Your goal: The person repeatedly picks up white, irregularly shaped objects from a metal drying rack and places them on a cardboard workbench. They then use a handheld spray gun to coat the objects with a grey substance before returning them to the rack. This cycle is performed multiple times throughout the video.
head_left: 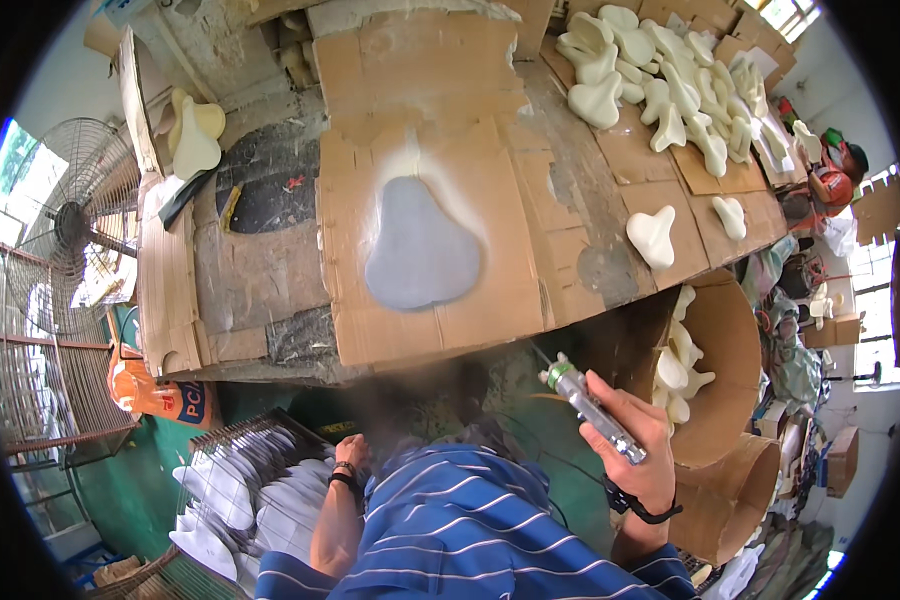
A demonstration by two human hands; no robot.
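Observation:
My right hand (634, 432) is wrapped round a metal spray gun (592, 410) with a green ring near its nozzle. The gun is just off the table's front edge, its nozzle pointing up and left. On a cardboard sheet (370, 335) ahead lies a grey, saddle-shaped piece (423, 245), narrow end away from me, with pale overspray round it. My left hand (350, 453) hangs low by my side, fingers curled; whatever they may hold is hidden. Beside it, a wire basket (288, 425) holds several pale grey saddle-shaped pieces (220, 490).
Cream saddle-shaped foam pieces (660, 75) are heaped at the table's far right. Two lie nearer, one a foam piece (653, 238) by the edge. A cardboard drum (740, 370) with more stands right. A large fan (70, 225) is left; a person (838, 180) sits far right.

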